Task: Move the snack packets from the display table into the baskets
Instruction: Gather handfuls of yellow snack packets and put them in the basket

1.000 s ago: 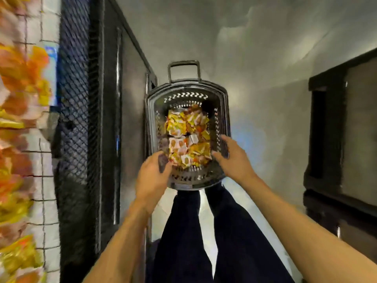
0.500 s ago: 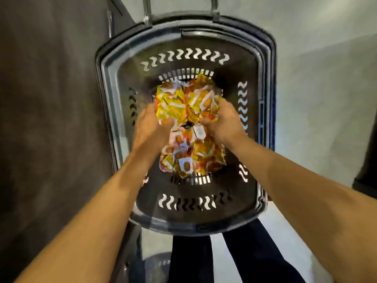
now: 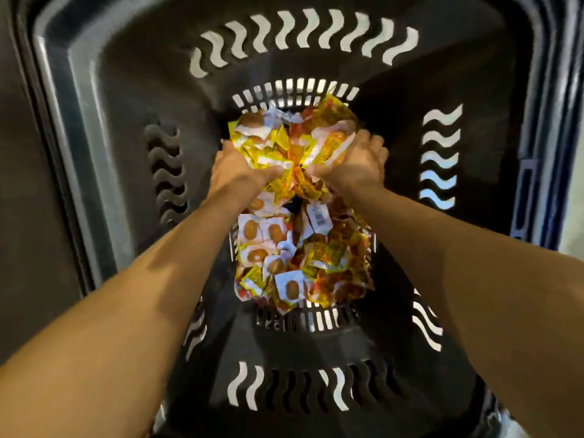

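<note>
In one basket (image 3: 120,90), left hand (image 3: 235,172) and right hand (image 3: 360,162) hold packets (image 3: 294,143).

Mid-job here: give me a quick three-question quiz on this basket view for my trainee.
1. True or false: the basket is empty.
2. What do the left hand and right hand hold between them? A) a bunch of snack packets B) the basket's handle C) nothing
3. Fill in: the loose pile of packets lies on the basket's ____.

Key: 1 false; 2 A; 3 floor.
</note>
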